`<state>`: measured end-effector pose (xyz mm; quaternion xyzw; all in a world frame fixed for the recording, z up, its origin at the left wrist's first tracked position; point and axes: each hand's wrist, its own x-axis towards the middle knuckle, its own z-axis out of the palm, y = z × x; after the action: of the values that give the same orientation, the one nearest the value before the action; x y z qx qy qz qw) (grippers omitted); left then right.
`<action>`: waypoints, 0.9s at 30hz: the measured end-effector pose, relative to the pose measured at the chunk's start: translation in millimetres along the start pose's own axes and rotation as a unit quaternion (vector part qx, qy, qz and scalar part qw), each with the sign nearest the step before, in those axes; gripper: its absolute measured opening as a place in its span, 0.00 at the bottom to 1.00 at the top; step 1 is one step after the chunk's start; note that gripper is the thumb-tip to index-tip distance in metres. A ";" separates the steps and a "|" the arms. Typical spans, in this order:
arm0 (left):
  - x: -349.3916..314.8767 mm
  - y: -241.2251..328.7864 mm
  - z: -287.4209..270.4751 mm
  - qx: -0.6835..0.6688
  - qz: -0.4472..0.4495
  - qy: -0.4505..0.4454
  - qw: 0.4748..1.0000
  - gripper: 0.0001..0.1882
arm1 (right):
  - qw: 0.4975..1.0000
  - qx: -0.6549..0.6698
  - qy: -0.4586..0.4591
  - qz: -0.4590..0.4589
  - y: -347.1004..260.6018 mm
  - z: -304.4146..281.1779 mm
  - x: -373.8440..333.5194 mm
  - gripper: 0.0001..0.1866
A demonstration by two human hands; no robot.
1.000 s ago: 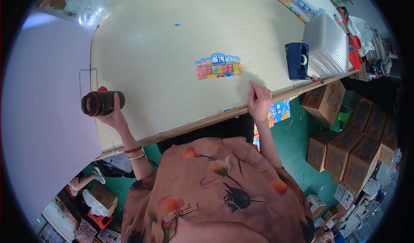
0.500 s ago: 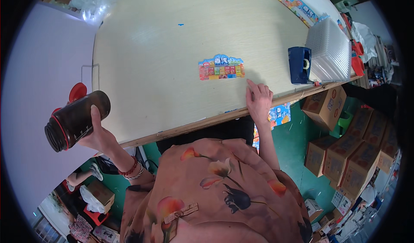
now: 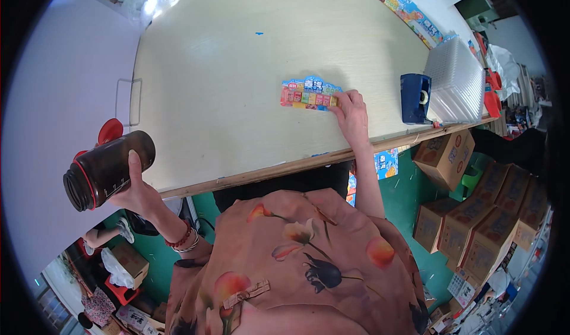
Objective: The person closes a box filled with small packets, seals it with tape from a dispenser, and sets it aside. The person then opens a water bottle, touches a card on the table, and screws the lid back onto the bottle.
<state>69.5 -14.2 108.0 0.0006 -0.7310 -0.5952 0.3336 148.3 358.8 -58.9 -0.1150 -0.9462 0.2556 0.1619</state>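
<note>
My left hand grips a dark brown bottle tilted on its side, off the table's left edge, its red flip lid hanging open. My right hand rests flat on the pale wooden table, its fingers touching the right end of a colourful card of small packets. It holds nothing.
A dark blue tape dispenser stands right of my hand, beside a stack of clear plastic trays. Cardboard boxes are piled on the green floor at the right. Another person sits low at the left.
My left hand lifted the bottle off the table's left edge and tipped it sideways. My right hand slid forward from the table's near edge to the colourful card.
</note>
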 end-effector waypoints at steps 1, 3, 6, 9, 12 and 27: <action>0.5 0.1 -1.2 0.002 0.007 0.004 1.000 0.36 | 1.000 0.002 0.006 -0.008 -1.3 -0.4 -1.3 0.17; 1.4 0.4 -2.0 0.003 0.014 0.008 1.000 0.36 | 1.000 -0.014 0.013 -0.022 -3.8 -2.6 -4.8 0.17; 2.0 0.6 -0.8 -0.012 0.021 0.014 1.000 0.37 | 0.998 -0.031 0.038 -0.038 -4.2 -5.0 -9.2 0.17; -0.5 1.2 0.5 -0.005 0.016 0.022 1.000 0.38 | 0.997 -0.051 0.036 -0.036 1.0 -7.8 -13.9 0.17; -2.6 3.8 3.5 0.003 0.010 0.023 1.000 0.38 | 0.996 -0.069 0.031 -0.040 4.0 -6.9 -14.0 0.17; -11.9 10.0 11.0 0.021 -0.004 -0.032 0.999 0.40 | 0.998 -0.063 0.003 -0.029 8.2 -9.8 -19.2 0.17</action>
<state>77.3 3.0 110.2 -0.0086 -0.7538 -0.5807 0.3074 170.7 364.3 -60.0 -0.0983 -0.9630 0.1899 0.1642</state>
